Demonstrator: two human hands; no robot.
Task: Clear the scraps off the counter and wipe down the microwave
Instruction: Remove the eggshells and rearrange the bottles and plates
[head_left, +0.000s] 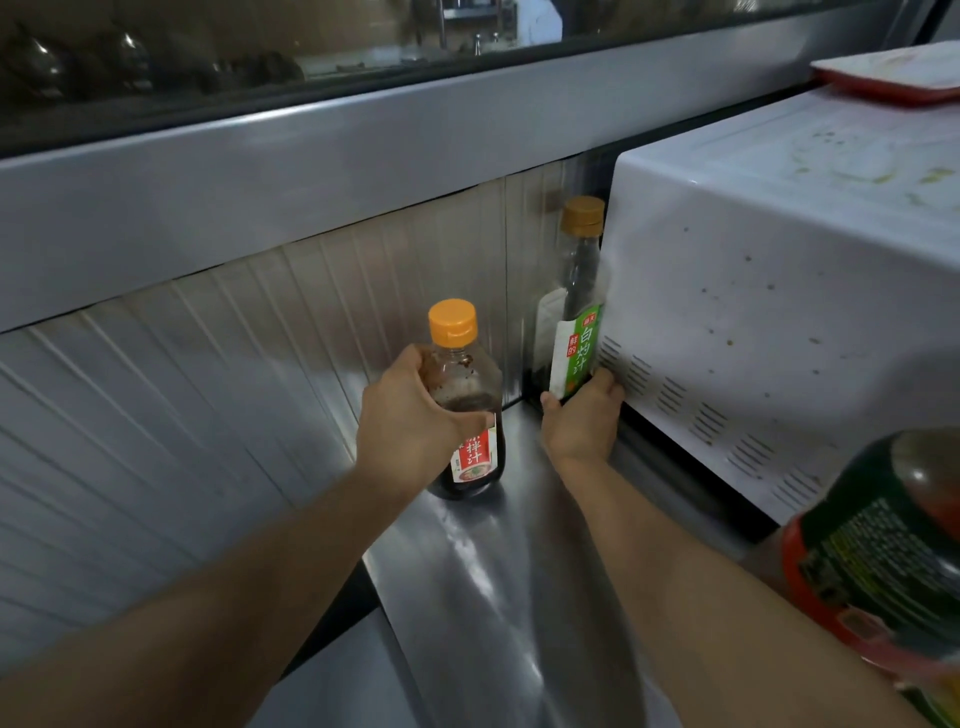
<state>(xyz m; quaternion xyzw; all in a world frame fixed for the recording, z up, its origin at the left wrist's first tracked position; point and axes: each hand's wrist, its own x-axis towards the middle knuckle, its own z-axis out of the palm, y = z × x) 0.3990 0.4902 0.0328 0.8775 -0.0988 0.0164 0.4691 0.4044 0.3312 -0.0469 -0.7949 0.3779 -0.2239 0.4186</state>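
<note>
The left hand (410, 415) is curled around the upper body of a red-label bottle (467, 410), thumb across its front, fingers hidden behind. That bottle has an orange cap, holds dark sauce, and stands upright on the steel counter (493, 582) at about the centre of view.

The right hand (582, 415) grips the base of a green-label bottle (576, 332), thumb on its left side and fingers wrapped round to the right. This taller bottle with a tan cap stands at about 1 o'clock from the red-label one, tucked into the corner where the ribbed metal backsplash (208, 389) meets the microwave (779, 291), and it touches or nearly touches the microwave's side.

The microwave is white and fills the 2 to 3 o'clock part of the view. Its left side faces the hands, with vent slots low down and dark specks spattered across it; its top shows greenish smears. A red-rimmed tray (893, 78) lies on the top at the far right.

A blurred jar (878, 551) with a dark green label sits very close to the camera at 4 o'clock.
</note>
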